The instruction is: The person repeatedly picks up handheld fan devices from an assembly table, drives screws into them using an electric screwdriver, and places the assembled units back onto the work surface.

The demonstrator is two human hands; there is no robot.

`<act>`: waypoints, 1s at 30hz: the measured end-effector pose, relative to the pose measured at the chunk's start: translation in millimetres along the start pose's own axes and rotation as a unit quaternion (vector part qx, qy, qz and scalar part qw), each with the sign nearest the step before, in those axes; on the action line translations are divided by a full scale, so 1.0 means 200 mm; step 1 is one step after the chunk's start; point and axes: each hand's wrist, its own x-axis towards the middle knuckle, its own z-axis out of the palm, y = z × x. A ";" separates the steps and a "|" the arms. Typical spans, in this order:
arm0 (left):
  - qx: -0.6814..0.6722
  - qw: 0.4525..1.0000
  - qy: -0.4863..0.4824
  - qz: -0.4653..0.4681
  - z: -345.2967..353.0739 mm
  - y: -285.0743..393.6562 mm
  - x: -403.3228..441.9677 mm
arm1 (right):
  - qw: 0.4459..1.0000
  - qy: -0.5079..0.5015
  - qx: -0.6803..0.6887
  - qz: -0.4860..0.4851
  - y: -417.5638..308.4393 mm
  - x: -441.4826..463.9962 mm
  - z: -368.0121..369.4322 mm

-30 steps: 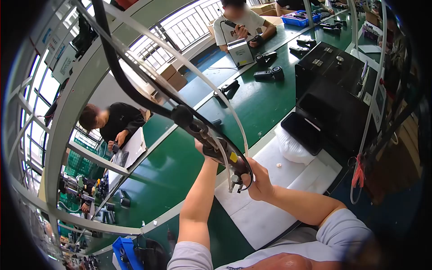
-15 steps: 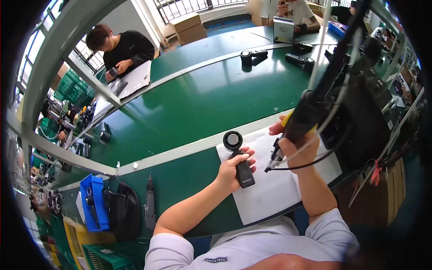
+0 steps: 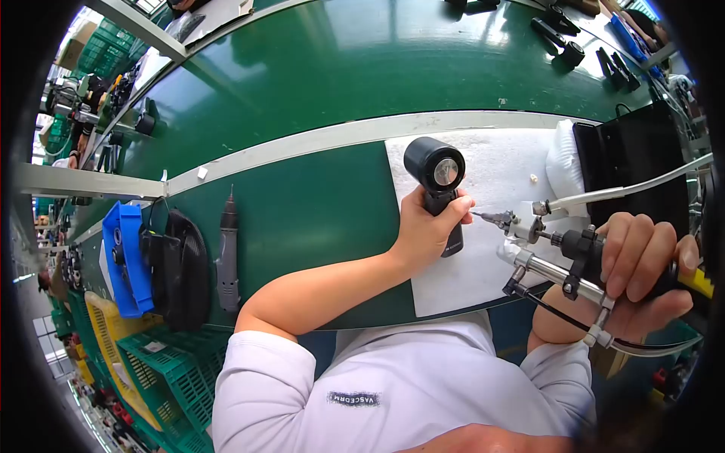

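A green bench (image 3: 310, 204) is edged along its far side by a pale rail (image 3: 340, 134). Beyond it, a glossy green table (image 3: 325, 72) is spread, its surface streaked with reflected light. The left side is crossed by a pale beam (image 3: 91, 180), and the upper left corner by another beam (image 3: 143, 29).

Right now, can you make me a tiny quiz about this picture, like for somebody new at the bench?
1. Which side's hand holds the black round-headed device?
2. True or false: the grey screwdriver lies on the green bench.
3. Pick one. The right hand is holding:
A. a paper cup
B. a metal-fronted tool
C. a spoon

Key: 1. the left hand; 2. true; 3. B.
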 end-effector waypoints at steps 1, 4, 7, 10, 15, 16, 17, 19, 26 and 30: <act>-0.001 1.000 0.007 -0.003 0.00 0.00 0.00 | 1.000 -0.003 0.007 -0.014 0.01 0.00 0.02; 0.004 1.000 0.001 -0.005 0.00 0.01 0.00 | 0.999 -0.016 0.013 -0.031 0.08 -0.01 0.06; -0.014 1.000 0.014 0.008 -0.01 -0.02 0.00 | 0.999 -0.015 0.015 -0.040 0.15 -0.02 0.09; 0.002 0.999 0.044 0.028 0.02 0.02 0.00 | 0.999 -0.013 0.024 -0.044 0.18 -0.02 0.11; -0.014 0.999 0.032 0.034 0.02 0.00 0.00 | 0.999 -0.005 0.020 -0.048 0.21 -0.04 0.12; -0.006 0.999 0.032 0.037 0.01 0.00 0.00 | 0.999 0.001 0.018 -0.047 0.22 -0.04 0.13; 0.001 0.999 0.033 0.041 0.01 0.00 0.00 | 0.999 -0.002 0.015 -0.045 0.22 -0.04 0.13; 0.020 0.997 0.040 0.055 0.02 -0.01 0.00 | 0.999 -0.015 0.008 -0.041 0.23 -0.04 0.12; 0.011 0.997 0.063 0.046 0.02 -0.04 0.01 | 0.998 -0.036 -0.001 -0.055 0.28 -0.06 0.11; 0.007 0.997 0.062 0.049 0.02 -0.04 0.03 | 0.998 -0.041 -0.012 -0.049 0.26 -0.05 0.10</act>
